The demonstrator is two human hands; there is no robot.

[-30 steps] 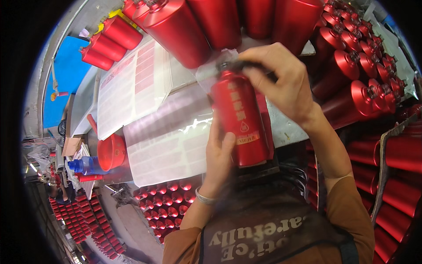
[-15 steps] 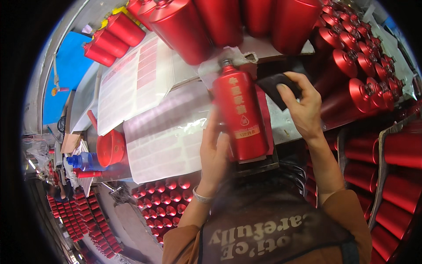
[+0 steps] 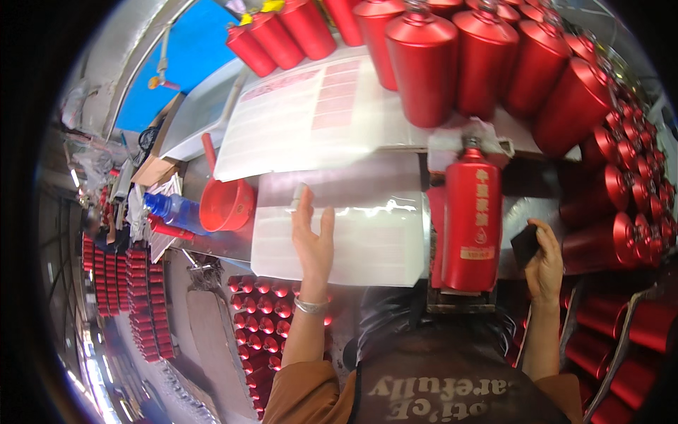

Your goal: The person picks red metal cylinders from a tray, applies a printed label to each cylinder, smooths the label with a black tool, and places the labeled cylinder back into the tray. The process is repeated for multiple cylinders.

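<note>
one red bottle point(image 3: 472, 219) lies on the bench, neck away. left of it, the left hand point(image 3: 313, 240) rests flat, open, on a label sheet point(image 3: 367, 240); right of it, the right hand point(image 3: 544, 265) grips a dark pad point(image 3: 525, 246). a label likely gets peeled next.

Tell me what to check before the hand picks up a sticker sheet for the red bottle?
1. Left hand flat on the white label sheet: ok.
2. Red bottle lying in its holder, label side up: ok.
3. Right hand clear of the bottle, holding a small dark pad: ok.
4. Label on the bottle straight: cannot tell.
5. Red scoop off the sheet: ok.
</note>
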